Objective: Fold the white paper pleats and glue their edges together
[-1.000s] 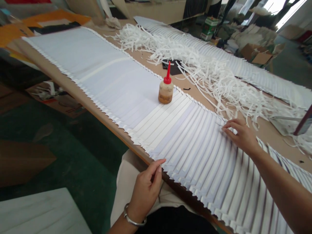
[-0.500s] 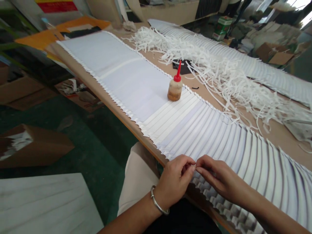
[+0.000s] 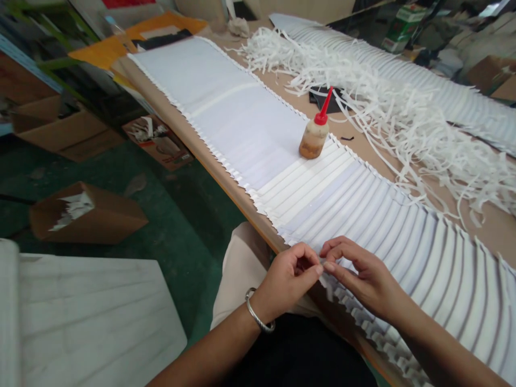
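My left hand is closed in a pinch, thumb against forefinger, above the near edge of a long white pleated sheet. Fingertip to fingertip with it, my right hand pinches too. A small, blurred white strip end shows just under the fingertips; how it joins the sheet is hidden. Raised overlapping pleats cover the sheet's right part, while its far left part lies smooth. On the sheet beyond my hands stands a glue bottle with a red nozzle and amber liquid low inside.
A tangled heap of white strips lies across the brown tabletop, over part of a black piece. Behind it is another pleated sheet. Cartons stand on the green floor, near a pale stool-like surface at lower left.
The view has turned left, so the table things appear farther right and slightly higher. Both hands keep their pinch together; my right fingers have shifted slightly, and a white end now shows below them.
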Motion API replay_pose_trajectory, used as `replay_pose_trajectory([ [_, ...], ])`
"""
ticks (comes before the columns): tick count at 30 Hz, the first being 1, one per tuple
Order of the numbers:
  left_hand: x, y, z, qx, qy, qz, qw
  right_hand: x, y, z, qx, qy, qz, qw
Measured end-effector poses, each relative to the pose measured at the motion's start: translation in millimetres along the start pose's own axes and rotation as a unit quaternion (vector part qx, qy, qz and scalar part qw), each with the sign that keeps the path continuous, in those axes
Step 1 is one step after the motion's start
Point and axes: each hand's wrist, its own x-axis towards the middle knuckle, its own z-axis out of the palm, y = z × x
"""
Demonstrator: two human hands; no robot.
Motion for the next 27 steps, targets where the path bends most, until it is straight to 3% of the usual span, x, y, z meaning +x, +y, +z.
replay_pose_trajectory([
  [3,-4,1,-4.6,0.026,-0.007,0.049,0.998,3,-2,-1,-0.016,0.008,-0.037,0.999],
  [7,-8,-3,-9.1,-0.018,-0.027,-0.024,0.999,4,-2,-14,-0.04,-0.014,-0.032,0.999],
  [10,-11,-13,-17.7,-0.041,-0.019,-0.079,0.996,0,4,-34,-0.099,0.008,-0.023,0.995],
  [15,-13,-31,-33.6,-0.021,-0.017,-0.092,0.995,-10,20,-66,-0.195,0.055,0.017,0.979],
  [17,-11,-28,-31.6,0.037,0.037,-0.048,0.997,-10,19,-67,-0.204,0.047,0.014,0.978],
  [20,-6,-10,-16.3,0.172,0.143,0.105,0.969,-6,7,-55,-0.197,-0.002,-0.026,0.98],
  [21,-4,-3,-9.4,0.191,0.133,0.149,0.961,-4,0,-49,-0.194,-0.022,-0.042,0.98],
  [23,2,10,2.9,0.177,0.051,0.179,0.966,-2,-12,-41,-0.197,-0.052,-0.07,0.977],
  [25,8,16,8.6,0.146,-0.024,0.134,0.98,-3,-20,-41,-0.217,-0.057,-0.088,0.971],
  [27,10,13,5.2,0.136,-0.052,0.073,0.987,-7,-21,-52,-0.249,-0.047,-0.09,0.963],
])
